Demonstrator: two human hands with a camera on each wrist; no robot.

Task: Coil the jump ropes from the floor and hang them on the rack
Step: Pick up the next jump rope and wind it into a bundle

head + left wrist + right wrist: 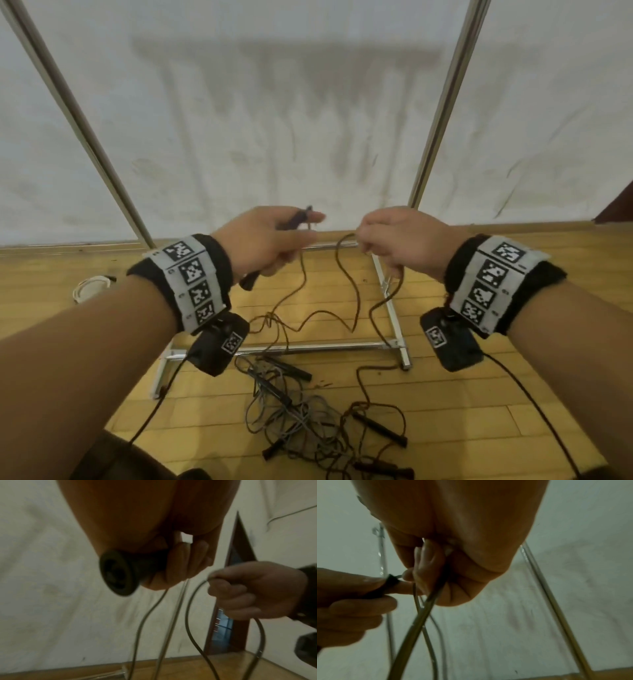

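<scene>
My left hand (270, 240) grips the black handle (130, 572) of a brown jump rope, its round end cap facing the left wrist camera. The brown rope (352, 301) drops from that handle, loops over the floor and rises to my right hand (394, 240), whose curled fingers (428, 563) hold it; in the right wrist view the rope (412, 626) runs down from the fist. Both hands are raised side by side in front of the rack (442, 113), a metal frame with two slanted poles. More ropes (301, 421) lie tangled on the floor below.
The rack's base bars (308, 347) lie on the wooden floor under my hands. A stained white wall stands behind. A white coiled cable (90, 287) sits on the floor at the left. Several black handles (380, 428) lie among the tangle near me.
</scene>
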